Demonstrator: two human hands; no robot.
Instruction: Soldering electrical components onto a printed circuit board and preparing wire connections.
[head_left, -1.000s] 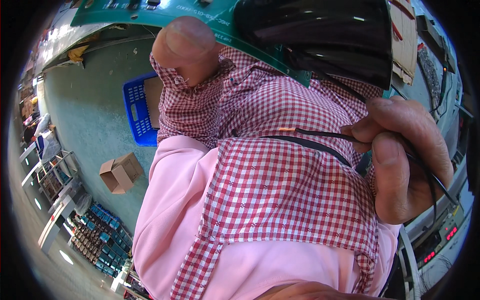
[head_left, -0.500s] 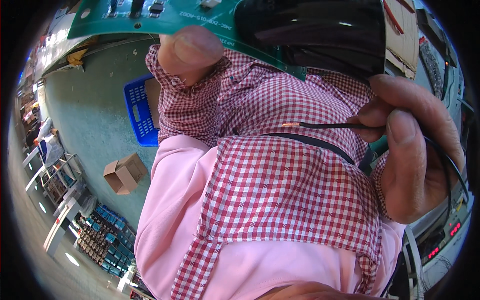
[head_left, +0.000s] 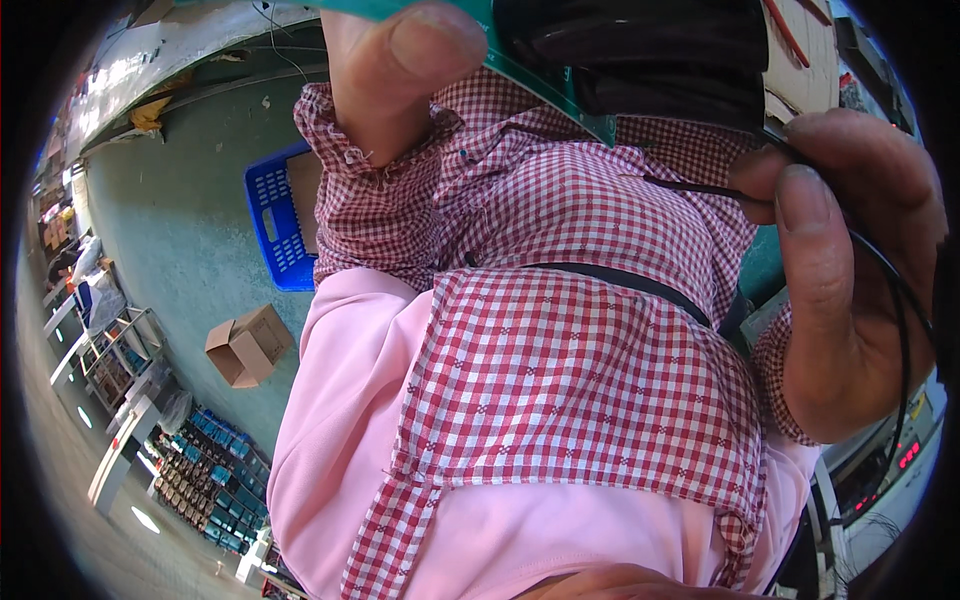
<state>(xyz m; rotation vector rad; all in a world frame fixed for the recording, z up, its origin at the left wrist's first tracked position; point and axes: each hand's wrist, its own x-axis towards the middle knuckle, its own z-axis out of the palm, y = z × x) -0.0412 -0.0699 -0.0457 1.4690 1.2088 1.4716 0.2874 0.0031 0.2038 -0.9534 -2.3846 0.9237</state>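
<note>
At the top, my left hand is closed on a green circuit board, its thumb pressed along the board's edge. Much of the board runs out of view. A large glossy black rounded part sits against the board; whether it is fixed there I cannot tell. My right hand, at the right, pinches a thin black wire between thumb and fingers. The wire's stripped copper tip points left, below the board's corner and apart from it. Behind the fingers, the rest of the wire loops downward.
A blue plastic crate and an open cardboard box stand on the green floor at the left. Cardboard with a red wire lies at the upper right. Equipment with a red lit display is at the lower right.
The board and my left hand have shifted up and a little right, so less of the board shows. My right hand has raised the wire's tip up and rightward, nearer the board's corner.
</note>
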